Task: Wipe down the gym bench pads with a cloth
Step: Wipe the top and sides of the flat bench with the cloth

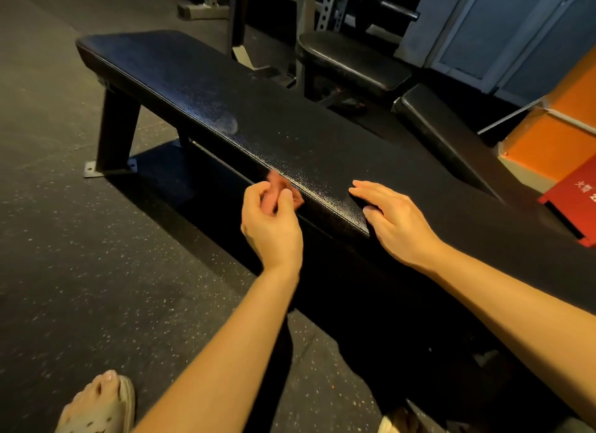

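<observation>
Grips a small reddish cloth [278, 187] in the left hand [272, 226], fingers curled round it, against the near side edge of the long black bench pad [200, 90]. Rests the right hand [400, 223] flat on the pad just beside, fingers straight, holding nothing.

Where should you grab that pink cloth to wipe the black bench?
Grab the cloth by its bunched near end, coming from the person's side of the bench pad. It sits scrunched against the pad's front edge, so the left hand pinching there probably leaves the far bit free to rub.
</observation>
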Demonstrator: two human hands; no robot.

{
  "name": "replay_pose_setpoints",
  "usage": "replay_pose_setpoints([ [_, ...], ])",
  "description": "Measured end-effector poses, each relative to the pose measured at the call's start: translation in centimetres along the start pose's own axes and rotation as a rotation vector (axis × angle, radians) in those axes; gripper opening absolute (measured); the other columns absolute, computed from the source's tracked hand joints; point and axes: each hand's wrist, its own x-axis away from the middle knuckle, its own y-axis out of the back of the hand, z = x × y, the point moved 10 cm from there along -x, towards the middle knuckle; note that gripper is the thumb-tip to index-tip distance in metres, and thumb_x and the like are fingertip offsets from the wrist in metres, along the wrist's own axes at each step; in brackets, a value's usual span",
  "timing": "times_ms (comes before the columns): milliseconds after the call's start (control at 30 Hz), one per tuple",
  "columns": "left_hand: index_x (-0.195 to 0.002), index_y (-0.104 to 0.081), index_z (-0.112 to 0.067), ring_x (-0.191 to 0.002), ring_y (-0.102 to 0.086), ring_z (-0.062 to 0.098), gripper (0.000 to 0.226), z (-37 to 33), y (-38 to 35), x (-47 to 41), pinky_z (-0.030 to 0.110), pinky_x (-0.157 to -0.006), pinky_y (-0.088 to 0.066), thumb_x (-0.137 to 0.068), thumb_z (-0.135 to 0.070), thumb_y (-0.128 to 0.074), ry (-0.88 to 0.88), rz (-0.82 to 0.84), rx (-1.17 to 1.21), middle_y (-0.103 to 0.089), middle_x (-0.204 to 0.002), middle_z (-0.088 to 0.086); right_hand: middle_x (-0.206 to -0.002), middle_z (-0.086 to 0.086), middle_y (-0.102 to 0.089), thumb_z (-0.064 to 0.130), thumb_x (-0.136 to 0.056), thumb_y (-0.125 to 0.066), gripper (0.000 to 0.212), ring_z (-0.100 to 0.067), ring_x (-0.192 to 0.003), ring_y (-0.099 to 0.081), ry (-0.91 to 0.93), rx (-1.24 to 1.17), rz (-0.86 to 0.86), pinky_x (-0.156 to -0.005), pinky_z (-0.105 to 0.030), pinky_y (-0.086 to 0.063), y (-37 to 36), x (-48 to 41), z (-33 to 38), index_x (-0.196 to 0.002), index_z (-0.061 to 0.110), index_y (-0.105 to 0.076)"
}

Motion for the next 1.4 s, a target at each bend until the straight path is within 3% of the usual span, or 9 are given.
replay_pose_setpoints([
  [200, -0.093, -0.066, -0.02, -0.092, -0.066, 0.009, 0.023, 1.0, -3.5, 12.2, 0.024, -0.079, -0.055, -0.083, -0.001, -0.073, -0.114, 0.355, -0.125, -0.065, -0.099, -0.01, -0.149, 0.008, -0.052, 0.006, -0.102, -0.044, 0.043, -0.011, -0.14, -0.043, 0.004, 0.037, 0.034, -0.113, -0.025, -0.031, 2.8, 0.6, 0.0, -0.14, 0.022, -0.059],
  [300, -0.096, -0.07, -0.024, -0.094, -0.067, 0.006, 0.022, 2.1, -6.2, 18.6, 0.029, -0.079, -0.059, -0.082, -0.006, -0.07, -0.047, 0.772, -0.19, -0.066, -0.099, -0.014, -0.146, 0.009, -0.054, 0.007, -0.103, -0.042, 0.041, -0.011, -0.138, -0.045, -0.035, 0.075, 0.033, -0.112, -0.029, -0.035, 4.0, 2.8, -1.1, -0.137, 0.023, -0.06],
  [400, -0.094, -0.064, -0.018, -0.074, -0.069, -0.002, 0.022, 4.3, -6.3, 18.6, 0.012, -0.063, -0.05, -0.08, 0.0, -0.06, 0.177, 0.89, -0.328, -0.073, -0.077, -0.013, -0.144, 0.007, -0.055, 0.007, -0.103, -0.042, 0.04, -0.014, -0.136, -0.046, -0.093, 0.125, 0.031, -0.113, -0.033, -0.037, 5.3, 5.3, -3.2, -0.135, 0.021, -0.061],
  [600, -0.084, -0.058, -0.016, -0.071, -0.07, -0.002, 0.019, 1.9, -4.4, 9.7, 0.008, -0.063, -0.044, -0.08, 0.002, -0.064, 0.183, 0.641, -0.39, -0.072, -0.065, -0.013, -0.142, 0.003, -0.056, 0.015, -0.104, -0.043, 0.037, -0.019, -0.133, -0.049, -0.247, 0.206, 0.008, -0.104, -0.032, -0.037, 7.4, 11.2, -8.9, -0.138, 0.02, -0.057],
  [800, -0.096, -0.076, -0.026, -0.088, -0.074, 0.014, 0.011, 2.8, -1.2, 9.4, 0.035, -0.084, -0.06, -0.086, -0.021, -0.077, 0.17, 0.178, -0.099, -0.076, -0.09, -0.002, -0.157, 0.008, -0.042, 0.021, -0.107, -0.045, 0.044, -0.016, -0.145, -0.039, -0.237, 0.129, 0.022, -0.115, -0.034, -0.033, 6.4, 15.8, -10.3, -0.151, 0.022, -0.045],
  [967, -0.103, -0.069, -0.016, -0.065, -0.071, 0.028, 0.016, 3.5, -4.3, 17.0, 0.049, -0.076, -0.06, -0.098, -0.018, -0.055, 0.123, 0.229, -0.069, -0.073, -0.073, 0.006, -0.155, 0.004, -0.045, 0.024, -0.108, -0.042, 0.043, -0.018, -0.144, -0.04, -0.217, 0.142, -0.045, -0.118, -0.038, -0.032, 7.1, 18.2, -10.9, -0.15, 0.019, -0.045],
  [1167, -0.1, -0.066, -0.023, -0.081, -0.073, 0.009, 0.014, 1.2, -8.8, 29.8, 0.03, -0.078, -0.06, -0.093, -0.012, -0.07, 0.069, 0.419, 0.01, -0.074, -0.089, -0.012, -0.158, 0.01, -0.041, 0.026, -0.107, -0.043, 0.044, -0.01, -0.148, -0.033, -0.178, 0.084, -0.072, -0.122, -0.037, -0.028, 6.6, 20.4, -12.5, -0.151, 0.025, -0.046],
  [1267, -0.099, -0.06, -0.005, -0.053, -0.069, 0.014, 0.01, 2.8, -5.8, 23.9, 0.031, -0.053, -0.054, -0.093, 0.003, -0.061, 0.181, 0.171, 0.025, -0.071, -0.068, 0.007, -0.159, 0.011, -0.038, 0.026, -0.108, -0.042, 0.044, -0.009, -0.149, -0.03, -0.147, 0.065, -0.062, -0.123, -0.035, -0.025, 6.5, 20.5, -12.6, -0.152, 0.025, -0.045],
  [1400, -0.1, -0.064, -0.005, -0.068, -0.067, -0.002, 0.013, 1.1, -2.4, 16.8, 0.016, -0.06, -0.054, -0.092, 0.005, -0.063, 0.076, -0.021, -0.12, -0.066, -0.087, -0.006, -0.16, 0.011, -0.038, 0.027, -0.108, -0.041, 0.044, -0.008, -0.149, -0.029, -0.138, 0.097, -0.09, -0.119, -0.026, -0.017, 6.4, 20.7, -12.6, -0.152, 0.024, -0.044],
])
